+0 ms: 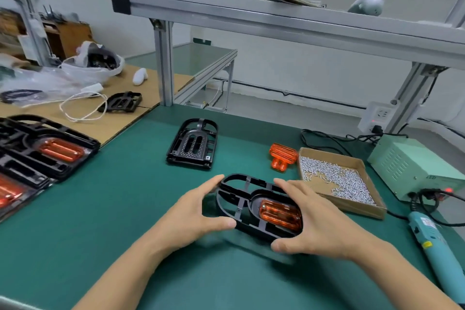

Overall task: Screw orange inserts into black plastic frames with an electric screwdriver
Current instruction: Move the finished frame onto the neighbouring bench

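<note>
Frames [192, 142]: three loose, one held.

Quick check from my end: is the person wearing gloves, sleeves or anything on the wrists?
No. The left hand and right hand are both bare, with no gloves, rings, watch or wristbands visible. The forearms are uncovered right to the bottom edge of the view, so no sleeves show. Fingers are bare too, with short nails.

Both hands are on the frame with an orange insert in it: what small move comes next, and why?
Probably carry the frame left onto the finished stack. Left hand and right hand grip its ends, its orange insert appears already screwed in, and the screwdriver lies aside.
</note>
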Demonstrator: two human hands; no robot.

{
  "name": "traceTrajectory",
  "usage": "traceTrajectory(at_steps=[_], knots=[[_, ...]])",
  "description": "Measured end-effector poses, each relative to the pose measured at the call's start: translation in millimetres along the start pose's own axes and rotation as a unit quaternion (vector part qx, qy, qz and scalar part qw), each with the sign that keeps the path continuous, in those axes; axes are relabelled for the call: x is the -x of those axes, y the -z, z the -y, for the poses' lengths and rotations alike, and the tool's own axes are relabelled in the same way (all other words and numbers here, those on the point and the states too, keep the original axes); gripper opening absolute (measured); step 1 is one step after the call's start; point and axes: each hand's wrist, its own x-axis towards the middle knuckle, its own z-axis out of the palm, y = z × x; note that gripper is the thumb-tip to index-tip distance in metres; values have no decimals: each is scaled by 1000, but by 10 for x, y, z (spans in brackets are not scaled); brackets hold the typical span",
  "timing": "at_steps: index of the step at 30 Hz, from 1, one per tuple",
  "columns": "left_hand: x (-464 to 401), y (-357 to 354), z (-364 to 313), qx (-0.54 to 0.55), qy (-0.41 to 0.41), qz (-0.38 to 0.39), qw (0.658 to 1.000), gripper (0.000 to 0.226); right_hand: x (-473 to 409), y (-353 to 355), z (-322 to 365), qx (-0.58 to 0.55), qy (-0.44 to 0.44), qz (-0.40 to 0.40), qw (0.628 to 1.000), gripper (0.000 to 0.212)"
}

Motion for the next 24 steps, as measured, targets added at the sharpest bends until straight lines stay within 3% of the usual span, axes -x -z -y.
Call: traceTrajectory(at_steps=[4, 8, 11, 14, 18, 24], knots=[[84, 160, 16, 117, 7, -107, 987, 78, -283, 13, 331, -14, -2, -35, 999, 126], [154, 411, -15, 214, 3, -206, 955, 51, -662, -56, 797, -32, 15, -73, 997, 129], [172, 672, 6, 253, 23, -284, 924, 48, -951, -123, 1185, -43, 37, -85, 995, 126], [217, 997, 35, 271, 49, -342, 898, 53, -1234, -177, 1549, -46, 65, -91, 993, 119], [312, 1509, 55, 298, 33, -390, 871, 35, -1585, -245, 2031, -56, 83, -83, 992, 119], [385, 2291, 185, 282, 61, -444, 848, 29, -2078, -381, 2622, -151, 111, -54, 981, 101]])
